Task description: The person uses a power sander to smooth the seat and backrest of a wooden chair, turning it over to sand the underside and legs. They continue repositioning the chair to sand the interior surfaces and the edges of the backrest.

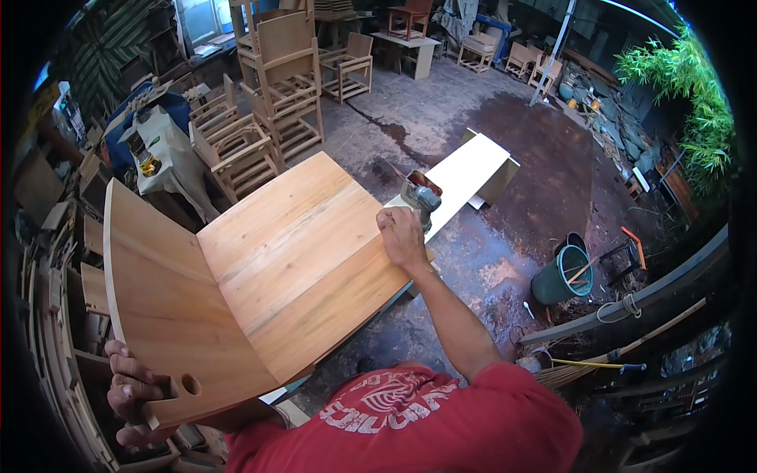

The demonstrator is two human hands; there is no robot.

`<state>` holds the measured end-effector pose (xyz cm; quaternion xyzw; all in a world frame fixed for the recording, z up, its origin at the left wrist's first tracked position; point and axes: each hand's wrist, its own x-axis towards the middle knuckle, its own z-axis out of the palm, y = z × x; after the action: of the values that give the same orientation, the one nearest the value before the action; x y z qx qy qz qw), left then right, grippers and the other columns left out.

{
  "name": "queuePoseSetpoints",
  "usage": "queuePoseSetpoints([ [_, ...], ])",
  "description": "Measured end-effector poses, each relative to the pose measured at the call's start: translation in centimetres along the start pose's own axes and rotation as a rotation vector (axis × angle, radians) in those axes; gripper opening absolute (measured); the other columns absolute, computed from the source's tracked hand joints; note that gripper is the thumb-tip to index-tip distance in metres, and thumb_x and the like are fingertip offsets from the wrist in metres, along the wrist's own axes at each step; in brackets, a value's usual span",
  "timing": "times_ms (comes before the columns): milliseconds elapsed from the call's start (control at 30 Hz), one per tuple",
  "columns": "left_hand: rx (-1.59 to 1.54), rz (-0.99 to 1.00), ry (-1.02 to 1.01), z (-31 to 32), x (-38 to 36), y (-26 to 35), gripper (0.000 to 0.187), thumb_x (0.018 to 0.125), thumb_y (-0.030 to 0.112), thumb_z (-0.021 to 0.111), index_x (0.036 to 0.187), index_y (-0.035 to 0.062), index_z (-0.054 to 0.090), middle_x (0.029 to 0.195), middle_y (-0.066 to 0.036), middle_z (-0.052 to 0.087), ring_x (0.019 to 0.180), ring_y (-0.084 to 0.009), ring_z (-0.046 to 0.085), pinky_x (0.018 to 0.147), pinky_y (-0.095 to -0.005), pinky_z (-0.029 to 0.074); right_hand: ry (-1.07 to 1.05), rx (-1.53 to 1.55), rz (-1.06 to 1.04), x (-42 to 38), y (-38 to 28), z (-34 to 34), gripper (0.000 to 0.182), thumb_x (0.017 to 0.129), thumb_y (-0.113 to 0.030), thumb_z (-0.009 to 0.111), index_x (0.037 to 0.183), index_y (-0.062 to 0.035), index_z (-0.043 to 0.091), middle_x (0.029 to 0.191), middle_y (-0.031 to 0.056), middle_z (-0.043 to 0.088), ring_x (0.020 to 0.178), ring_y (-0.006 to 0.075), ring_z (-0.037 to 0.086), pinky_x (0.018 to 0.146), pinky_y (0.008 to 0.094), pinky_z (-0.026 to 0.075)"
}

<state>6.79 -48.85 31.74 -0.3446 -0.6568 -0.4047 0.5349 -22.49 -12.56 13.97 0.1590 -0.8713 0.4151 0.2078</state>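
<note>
Spanning the wooden piece (303,260) from end to end, the two hands seem placed to balance it, one at each side of its bend. The left hand (126,386) is clamped on the outer edge of the upright panel (169,292), fingers wrapped round the wood next to a round hole (191,384); holding it so far from the joint likely gives leverage over the tilt. The right hand (404,234) is folded over the opposite edge, on the flat panel, and its grip looks clamped there too, though the fingertips are hidden and the firmness cannot be told. The piece appears to lie across the white counter (475,169), which shows beyond it at the far end, so the counter probably bears most of the weight while the hands steady the angle. A power tool (422,193) sits on the counter just past the right hand, perhaps left there to be near without lying under the wood. Unfinished chairs (288,83) stand stacked and grouped on the floor beyond, an arrangement that presumably saves room. The green bucket (552,282) stands on the floor off to the right, well apart from the piece, where it seems out of the way of the right arm.
</note>
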Motion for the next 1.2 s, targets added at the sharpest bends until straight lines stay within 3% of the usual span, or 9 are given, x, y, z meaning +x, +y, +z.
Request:
queuePoseSetpoints([
  [1200,-0.008,0.001,-0.053,-0.72,-0.07,-0.09,0.078,0.105,0.065,0.017,0.126,0.0078,0.065,0.060,0.005,0.050,0.076,-0.0153,0.052,0.098,-0.0472,0.031,0.003,-0.017,-0.039,-0.07,-0.65,-0.56,0.035,0.104,-0.037,0.053,0.101,-0.0058,0.070,0.102,0.0165,0.067,0.098,0.0377,0.057,0.093,0.0493,0.042],
])
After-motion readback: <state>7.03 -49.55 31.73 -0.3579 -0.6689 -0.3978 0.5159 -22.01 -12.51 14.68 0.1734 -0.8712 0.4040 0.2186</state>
